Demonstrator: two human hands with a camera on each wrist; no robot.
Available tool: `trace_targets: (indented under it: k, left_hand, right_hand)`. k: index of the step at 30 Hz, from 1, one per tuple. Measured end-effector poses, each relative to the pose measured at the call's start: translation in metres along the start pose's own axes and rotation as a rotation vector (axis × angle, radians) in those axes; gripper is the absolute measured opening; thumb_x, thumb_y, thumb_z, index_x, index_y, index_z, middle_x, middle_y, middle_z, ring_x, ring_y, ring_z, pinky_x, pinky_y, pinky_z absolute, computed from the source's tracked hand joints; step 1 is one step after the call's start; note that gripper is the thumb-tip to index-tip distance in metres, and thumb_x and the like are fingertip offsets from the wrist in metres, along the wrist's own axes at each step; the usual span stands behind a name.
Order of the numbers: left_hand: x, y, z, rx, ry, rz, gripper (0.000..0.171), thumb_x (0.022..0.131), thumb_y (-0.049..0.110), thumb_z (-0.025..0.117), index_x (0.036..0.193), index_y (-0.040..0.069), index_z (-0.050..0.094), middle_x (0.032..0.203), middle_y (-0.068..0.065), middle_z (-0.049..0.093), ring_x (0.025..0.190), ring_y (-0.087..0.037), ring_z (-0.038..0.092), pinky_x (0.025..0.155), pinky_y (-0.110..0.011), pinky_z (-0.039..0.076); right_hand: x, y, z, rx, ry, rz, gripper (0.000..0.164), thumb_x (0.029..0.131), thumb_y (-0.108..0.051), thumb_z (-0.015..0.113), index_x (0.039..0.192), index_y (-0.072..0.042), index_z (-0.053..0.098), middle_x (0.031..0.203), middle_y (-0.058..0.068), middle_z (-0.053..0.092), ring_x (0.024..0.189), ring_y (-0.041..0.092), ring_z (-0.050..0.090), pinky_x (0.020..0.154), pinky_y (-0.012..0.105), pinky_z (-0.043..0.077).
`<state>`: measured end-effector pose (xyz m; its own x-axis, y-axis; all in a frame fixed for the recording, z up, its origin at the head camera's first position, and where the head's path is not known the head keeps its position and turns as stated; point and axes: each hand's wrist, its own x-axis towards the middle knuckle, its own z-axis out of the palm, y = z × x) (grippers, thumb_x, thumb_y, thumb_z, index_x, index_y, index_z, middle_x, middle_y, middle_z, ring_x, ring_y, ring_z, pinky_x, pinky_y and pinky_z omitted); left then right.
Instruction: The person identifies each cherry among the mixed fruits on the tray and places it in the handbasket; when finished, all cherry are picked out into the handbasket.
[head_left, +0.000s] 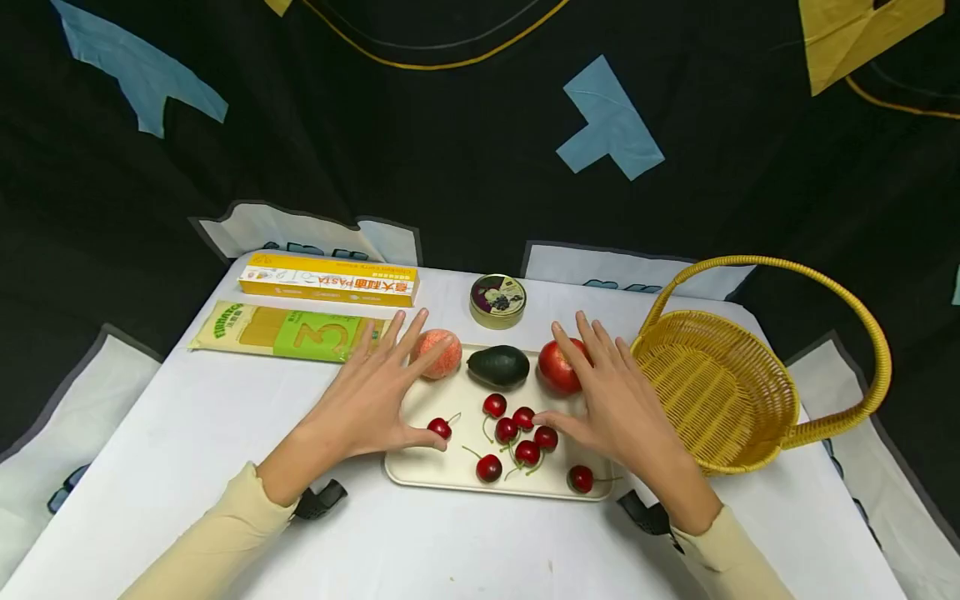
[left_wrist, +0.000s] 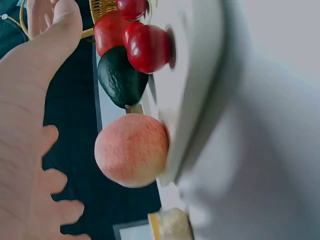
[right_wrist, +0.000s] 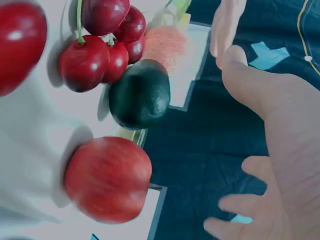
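Note:
Both hands hover over a cream tray (head_left: 450, 477) with fingers spread and nothing held. My left hand (head_left: 375, 400) is above the tray's left side, nearest a peach (head_left: 442, 360) and a lone cherry (head_left: 439, 428). Over the right side is my right hand (head_left: 618, 400), partly covering a red pomegranate-like fruit (head_left: 557, 371). A dark green avocado (head_left: 498, 367) lies between the hands at the tray's back. Several cherries with stems (head_left: 527, 453) are scattered in the middle and front. In the left wrist view the peach (left_wrist: 132, 150) sits apart from the fingers; the red fruit (right_wrist: 109, 180) likewise in the right wrist view.
A yellow wicker basket (head_left: 712, 383) with a tall handle stands at the right. To the left lie a green-labelled pasta bag (head_left: 292, 332) and a yellow pasta box (head_left: 330, 281). A round tin (head_left: 498, 300) is behind the tray, on the white table (head_left: 225, 417).

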<state>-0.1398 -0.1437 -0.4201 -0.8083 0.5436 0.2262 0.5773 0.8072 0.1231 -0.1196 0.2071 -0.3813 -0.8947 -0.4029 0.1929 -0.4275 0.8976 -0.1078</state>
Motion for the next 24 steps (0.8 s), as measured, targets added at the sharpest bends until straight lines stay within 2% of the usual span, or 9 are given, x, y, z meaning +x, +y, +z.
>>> trace_targets:
  k: [2,5,8,10,13,16,24]
  left_hand:
    - [-0.009,-0.004,-0.003,-0.022,0.0,0.022,0.126,0.07,0.09,0.076,0.17,0.023,0.035,0.181,-0.011,0.01,0.165,-0.043,0.017,0.132,-0.065,0.011]
    - [-0.021,-0.009,-0.005,-0.081,0.008,0.036,0.118,0.073,0.084,0.08,0.167,0.024,0.042,0.179,-0.009,0.021,0.159,-0.041,0.034,0.127,-0.063,0.03]
    - [-0.03,-0.014,-0.004,-0.161,0.003,0.038,0.107,0.076,0.076,0.085,0.163,0.026,0.049,0.176,-0.008,0.032,0.15,-0.039,0.049,0.115,-0.063,0.047]
    - [-0.035,-0.017,-0.002,-0.198,-0.008,0.035,0.099,0.078,0.071,0.087,0.16,0.026,0.053,0.172,-0.009,0.039,0.147,-0.038,0.053,0.11,-0.062,0.052]
    - [-0.04,-0.02,0.001,-0.232,-0.028,0.034,0.087,0.081,0.064,0.088,0.153,0.025,0.061,0.164,-0.01,0.051,0.142,-0.035,0.058,0.106,-0.059,0.055]
    - [-0.042,-0.022,0.004,-0.243,-0.046,0.034,0.076,0.084,0.06,0.088,0.148,0.026,0.065,0.156,-0.008,0.058,0.141,-0.033,0.059,0.108,-0.057,0.055]
    - [-0.045,-0.027,0.011,-0.268,-0.115,0.024,0.064,0.087,0.053,0.087,0.142,0.026,0.07,0.157,-0.006,0.058,0.143,-0.033,0.057,0.112,-0.057,0.052]
  right_hand:
    - [-0.009,0.001,-0.004,0.021,0.026,-0.015,0.106,0.082,-0.067,0.085,0.166,-0.019,0.042,0.17,0.019,0.038,0.15,0.046,0.045,0.119,0.067,0.04]
    - [-0.023,0.003,-0.007,0.037,0.034,-0.046,0.087,0.083,-0.06,0.088,0.153,-0.018,0.059,0.154,0.015,0.057,0.134,0.041,0.061,0.107,0.064,0.052]
    - [-0.035,0.006,-0.006,0.082,0.006,-0.089,0.065,0.086,-0.05,0.09,0.14,-0.019,0.07,0.139,0.008,0.067,0.119,0.033,0.069,0.099,0.057,0.059]
    - [-0.043,0.009,-0.004,0.129,-0.03,-0.125,0.053,0.087,-0.043,0.09,0.132,-0.021,0.074,0.133,0.002,0.07,0.114,0.026,0.07,0.097,0.051,0.061]
    - [-0.053,0.016,0.001,0.182,-0.079,-0.168,0.041,0.089,-0.034,0.09,0.125,-0.022,0.076,0.126,-0.005,0.071,0.108,0.016,0.07,0.093,0.043,0.062]
    - [-0.061,0.022,0.007,0.211,-0.113,-0.193,0.038,0.089,-0.028,0.09,0.124,-0.022,0.077,0.124,-0.007,0.071,0.106,0.014,0.07,0.09,0.04,0.063]
    - [-0.074,0.03,0.017,0.24,-0.209,-0.149,0.036,0.088,-0.03,0.09,0.122,-0.024,0.078,0.125,-0.011,0.069,0.102,0.01,0.068,0.086,0.034,0.061]
